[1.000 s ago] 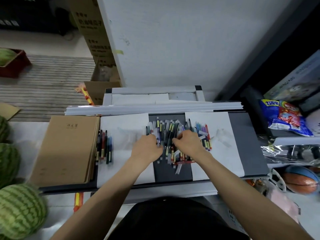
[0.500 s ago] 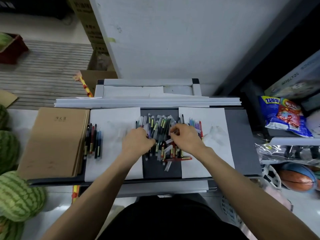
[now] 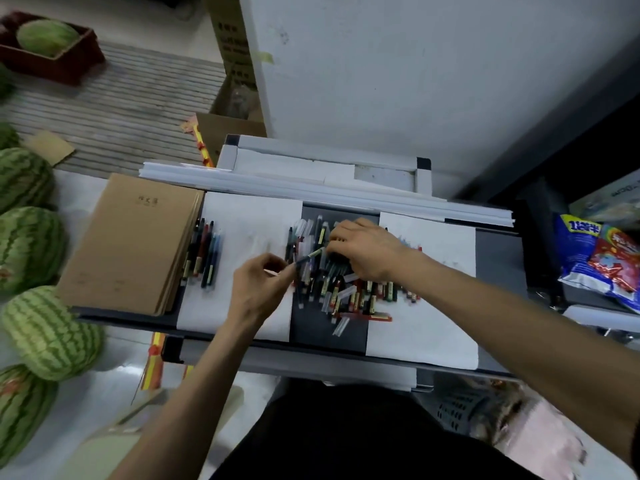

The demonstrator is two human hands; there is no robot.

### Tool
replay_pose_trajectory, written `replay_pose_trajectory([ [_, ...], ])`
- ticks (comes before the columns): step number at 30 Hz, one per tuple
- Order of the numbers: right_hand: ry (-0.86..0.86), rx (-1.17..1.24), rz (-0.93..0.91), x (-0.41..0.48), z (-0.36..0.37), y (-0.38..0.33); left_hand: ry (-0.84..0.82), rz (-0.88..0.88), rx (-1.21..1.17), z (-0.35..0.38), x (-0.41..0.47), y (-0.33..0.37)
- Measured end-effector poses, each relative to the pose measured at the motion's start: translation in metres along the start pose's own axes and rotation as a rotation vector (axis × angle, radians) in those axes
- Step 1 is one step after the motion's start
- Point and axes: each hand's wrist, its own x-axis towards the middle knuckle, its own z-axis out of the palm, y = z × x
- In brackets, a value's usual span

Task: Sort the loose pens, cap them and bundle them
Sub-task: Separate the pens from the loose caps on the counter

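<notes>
Watermelons (image 3: 52, 334) lie left of a brown notebook stack (image 3: 131, 244); a snack bag (image 3: 599, 258) sits right.

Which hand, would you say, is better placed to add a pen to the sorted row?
Left: the left hand pinches a pen and lies nearer the sorted row; the right hand is over the pile.

Dark grey desk (image 3: 498, 258) — brown notebooks (image 3: 131, 244) at left, two white sheets (image 3: 242, 216), loose pens (image 3: 332, 289) in a heap between them
</notes>
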Motion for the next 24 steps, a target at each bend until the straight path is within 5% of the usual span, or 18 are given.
replay_pose_trajectory([
  [5, -0.031, -0.105, -0.112, 0.009, -0.006, 0.001, 0.065, -0.062, -0.252, -0.003, -0.01, -0.005],
  [24, -0.033, -0.266, -0.294, 0.018, -0.003, 0.002, 0.114, -0.207, -0.628, -0.009, -0.015, -0.017],
])
